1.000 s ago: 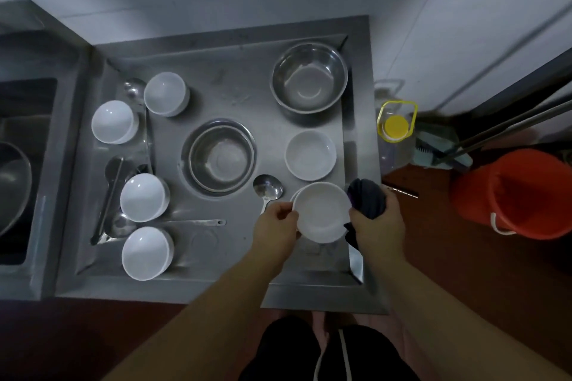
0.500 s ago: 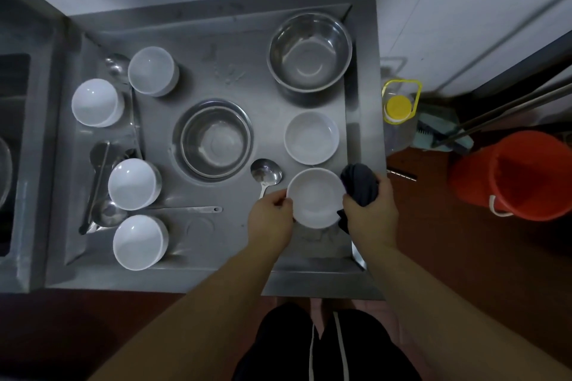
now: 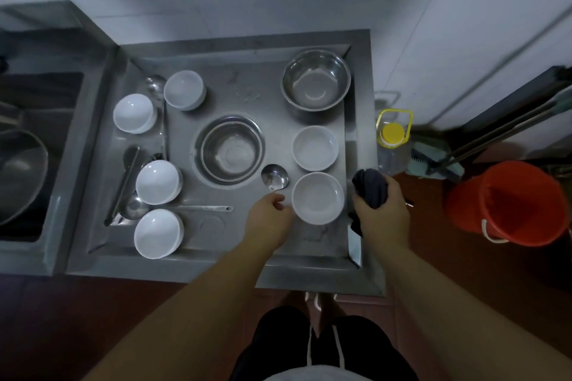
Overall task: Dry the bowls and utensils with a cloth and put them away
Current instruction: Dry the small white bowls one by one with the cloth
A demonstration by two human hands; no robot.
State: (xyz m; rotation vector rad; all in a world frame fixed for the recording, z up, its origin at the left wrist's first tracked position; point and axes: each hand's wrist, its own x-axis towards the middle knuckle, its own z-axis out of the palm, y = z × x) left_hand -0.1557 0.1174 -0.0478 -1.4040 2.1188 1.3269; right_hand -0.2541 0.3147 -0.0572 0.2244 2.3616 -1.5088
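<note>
white bowl (image 3: 318,198): upright, near the table's front right corner
dark cloth (image 3: 370,187): bunched, just right of that bowl
ladle (image 3: 274,178): steel, scoop up, just left of the bowl

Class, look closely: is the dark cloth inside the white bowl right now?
No, the right hand grips the dark cloth beside the white bowl.

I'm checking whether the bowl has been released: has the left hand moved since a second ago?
Yes. The left hand has drawn slightly back from the white bowl, toward the ladle.

Can't make out any writing anywhere, no labels, brands or numbers on the bowls, the bottle (image 3: 392,145) or the bucket (image 3: 507,204)
</note>
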